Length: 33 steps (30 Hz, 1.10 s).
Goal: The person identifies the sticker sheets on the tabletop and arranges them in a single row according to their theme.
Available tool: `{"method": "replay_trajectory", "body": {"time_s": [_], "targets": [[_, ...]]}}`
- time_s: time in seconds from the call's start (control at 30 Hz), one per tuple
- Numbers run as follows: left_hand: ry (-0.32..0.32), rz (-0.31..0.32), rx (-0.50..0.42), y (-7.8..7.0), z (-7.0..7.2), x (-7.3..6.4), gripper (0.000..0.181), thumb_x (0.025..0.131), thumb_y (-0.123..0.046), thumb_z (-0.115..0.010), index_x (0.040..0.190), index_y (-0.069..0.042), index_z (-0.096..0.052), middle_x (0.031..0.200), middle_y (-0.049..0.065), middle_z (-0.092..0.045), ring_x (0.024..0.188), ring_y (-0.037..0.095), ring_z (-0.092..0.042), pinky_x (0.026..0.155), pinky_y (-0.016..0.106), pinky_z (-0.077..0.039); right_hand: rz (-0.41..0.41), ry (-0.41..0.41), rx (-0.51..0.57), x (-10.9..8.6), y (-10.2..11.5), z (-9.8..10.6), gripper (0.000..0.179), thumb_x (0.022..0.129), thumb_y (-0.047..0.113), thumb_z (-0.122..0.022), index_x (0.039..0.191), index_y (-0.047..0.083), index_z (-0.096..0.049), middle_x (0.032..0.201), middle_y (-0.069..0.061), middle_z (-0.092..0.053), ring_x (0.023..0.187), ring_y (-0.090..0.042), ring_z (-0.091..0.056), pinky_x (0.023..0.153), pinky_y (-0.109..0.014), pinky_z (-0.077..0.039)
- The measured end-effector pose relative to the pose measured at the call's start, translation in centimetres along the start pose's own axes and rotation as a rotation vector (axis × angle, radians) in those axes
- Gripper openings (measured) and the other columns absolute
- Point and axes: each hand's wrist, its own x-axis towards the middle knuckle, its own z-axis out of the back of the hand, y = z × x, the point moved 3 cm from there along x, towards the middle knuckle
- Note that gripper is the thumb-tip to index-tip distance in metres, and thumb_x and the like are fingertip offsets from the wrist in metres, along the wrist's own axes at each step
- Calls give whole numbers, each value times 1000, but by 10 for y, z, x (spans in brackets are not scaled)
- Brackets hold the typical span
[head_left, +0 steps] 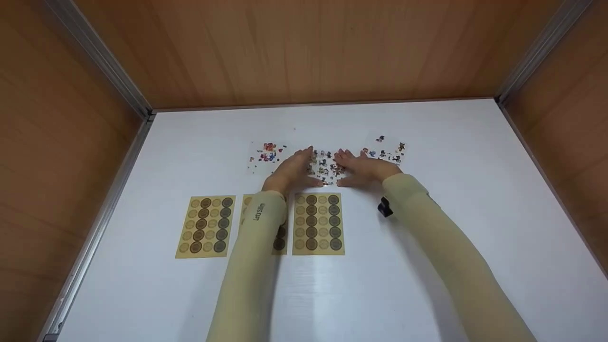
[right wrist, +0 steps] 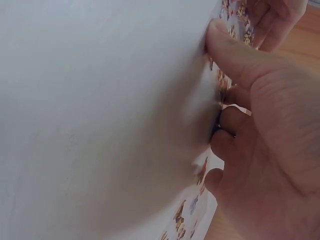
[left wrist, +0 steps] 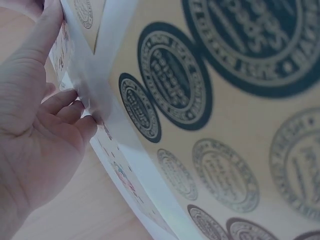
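A clear sticker sheet (head_left: pixel 324 164) with small coloured figures lies flat between both hands. My left hand (head_left: pixel 290 170) rests at its left edge, thumb and fingers spread. The right hand (head_left: pixel 365 169) lies along the opposite edge, its thumb (right wrist: pixel 232 47) reaching onto the table and the other fingers touching down lower. To the left is another clear sheet (head_left: pixel 269 152) with red and blue pictures, partly behind the left hand. A third clear sheet (head_left: pixel 398 154) shows beyond the right hand, which covers some of it.
Nearer the front lie three tan sheets of round labels: a left one (head_left: pixel 207 228), a middle one (head_left: pixel 280 247) mostly hidden under the left sleeve, and a right one (head_left: pixel 318 224). A small black object (head_left: pixel 385 207) shows beside the right sleeve. Wooden walls (head_left: pixel 304 57) border the white table.
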Motion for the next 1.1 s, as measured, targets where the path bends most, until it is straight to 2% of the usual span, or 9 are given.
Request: {"method": "replay_trajectory", "body": {"time_s": [0.2,0.43,0.77,1.1], "targets": [[3,8,-15,-1,-1,1,113,77,-38,-87,164,-15,-18,165,9,-28,152,25,-23,124,39,-19,-19,-2,-72,1,0,0,87,102,55,-52,164,17,-5,167,-16,10,152,-39,9,121,-58,5],[-3,11,-46,-1,0,1,110,78,-35,-88,163,-15,-21,164,8,-30,151,25,-25,124,39,-20,-9,-36,-112,1,-3,0,91,100,57,-52,164,13,-4,166,-20,9,154,-32,8,122,-55,6],[-34,-2,-44,-3,0,-3,101,80,-30,-88,159,-6,-30,157,14,-42,144,29,-40,121,39,-28,-21,-27,-117,1,0,-1,91,100,60,-50,164,14,-3,167,-18,7,154,-31,5,123,-52,0],[-56,-6,-146,-7,-3,-5,93,81,-21,-89,157,-9,-37,155,12,-45,144,28,-40,121,40,-28,-44,-3,-99,0,1,3,93,100,57,-53,164,14,-1,167,-16,11,154,-31,8,123,-53,2]]}}
